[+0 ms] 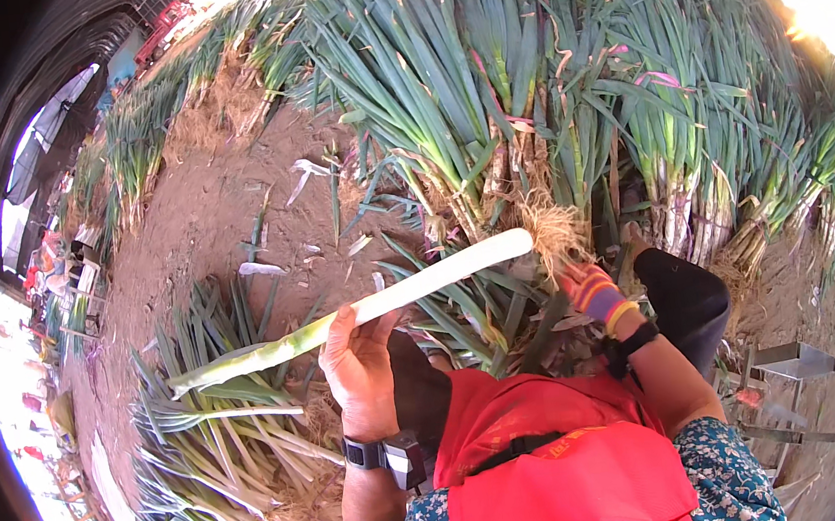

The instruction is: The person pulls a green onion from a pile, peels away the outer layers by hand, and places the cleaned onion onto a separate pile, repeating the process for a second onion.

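Observation:
My bare left hand is closed around a long white leek, trimmed of most of its leaves. The stalk slants from its pale green tip at the lower left up to its thick white end at the right. Against that white end is a clump of tan, stringy roots. My right hand, in a striped purple and orange glove, is closed at the lower edge of the roots. Its fingertips are partly hidden.
Tied bundles of leeks stand across the far side and right. Loose leeks lie on the left, with more leaves before my knees. Leaf scraps dot the dirt floor. A metal stand is at the right.

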The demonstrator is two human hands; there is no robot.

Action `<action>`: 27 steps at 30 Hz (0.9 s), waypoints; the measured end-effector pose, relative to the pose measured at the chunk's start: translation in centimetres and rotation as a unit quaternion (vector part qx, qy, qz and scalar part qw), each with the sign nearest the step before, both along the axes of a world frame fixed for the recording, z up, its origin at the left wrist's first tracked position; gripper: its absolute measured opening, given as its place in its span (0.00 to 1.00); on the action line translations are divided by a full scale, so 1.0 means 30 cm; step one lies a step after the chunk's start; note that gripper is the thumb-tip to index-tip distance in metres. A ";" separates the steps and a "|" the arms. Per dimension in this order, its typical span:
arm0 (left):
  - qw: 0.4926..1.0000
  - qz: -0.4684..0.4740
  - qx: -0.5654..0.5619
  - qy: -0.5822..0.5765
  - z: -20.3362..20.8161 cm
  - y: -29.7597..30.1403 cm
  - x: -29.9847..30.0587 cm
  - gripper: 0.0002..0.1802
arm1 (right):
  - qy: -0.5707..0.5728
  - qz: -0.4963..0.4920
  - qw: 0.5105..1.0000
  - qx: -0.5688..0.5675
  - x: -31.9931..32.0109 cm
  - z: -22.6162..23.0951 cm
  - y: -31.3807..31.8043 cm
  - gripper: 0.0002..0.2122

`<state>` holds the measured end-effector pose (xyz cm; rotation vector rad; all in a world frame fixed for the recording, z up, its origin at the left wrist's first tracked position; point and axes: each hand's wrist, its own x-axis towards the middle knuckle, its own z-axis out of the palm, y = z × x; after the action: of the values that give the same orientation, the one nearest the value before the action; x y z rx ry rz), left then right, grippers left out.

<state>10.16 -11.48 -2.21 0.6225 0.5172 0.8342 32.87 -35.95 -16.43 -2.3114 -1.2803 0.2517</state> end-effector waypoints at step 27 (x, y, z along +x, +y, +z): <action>0.998 0.014 -0.001 0.057 -0.018 -0.060 0.017 0.08 | -0.550 0.235 0.799 0.066 -0.350 0.374 0.323 0.07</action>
<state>10.67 -13.29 -2.74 0.6656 0.6314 0.8284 22.37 -26.26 -5.22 -1.9211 -2.2787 -1.1717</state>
